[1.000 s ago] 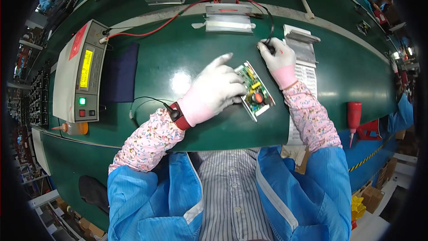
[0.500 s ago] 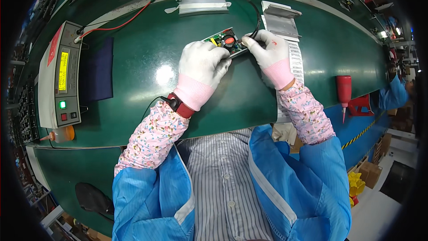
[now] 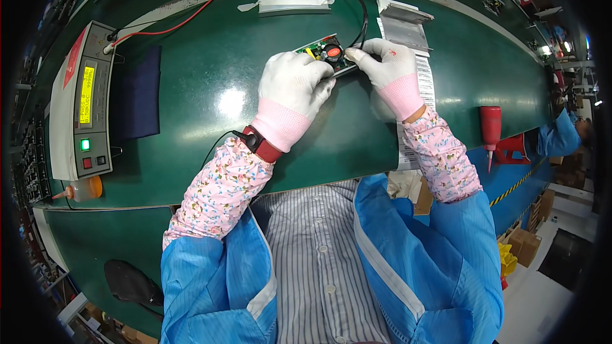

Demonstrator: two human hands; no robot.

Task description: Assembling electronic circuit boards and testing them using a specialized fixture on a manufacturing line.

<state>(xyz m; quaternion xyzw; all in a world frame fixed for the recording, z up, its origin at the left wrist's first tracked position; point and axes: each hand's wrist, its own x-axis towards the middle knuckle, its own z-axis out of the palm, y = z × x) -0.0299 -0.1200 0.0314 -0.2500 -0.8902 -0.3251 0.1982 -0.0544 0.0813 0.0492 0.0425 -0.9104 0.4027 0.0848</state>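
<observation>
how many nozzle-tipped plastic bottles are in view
2: a red plastic bottle near the right edge of the green bench, an orange plastic bottle beside the grey boxy instrument; more may be hidden.

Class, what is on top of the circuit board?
The circuit board shows a black, red-topped part and a yellow one; anything beneath the left hand is hidden.

This looks like a factory's electronics workshop. A meter (image 3: 75, 108) with a lit screen (image 3: 87, 95) stands on the green table (image 3: 357, 137), where 1 circuit board (image 3: 320, 48) is held. At right are a co-worker (image 3: 560, 135) in blue and cardboard boxes (image 3: 524, 246).
</observation>
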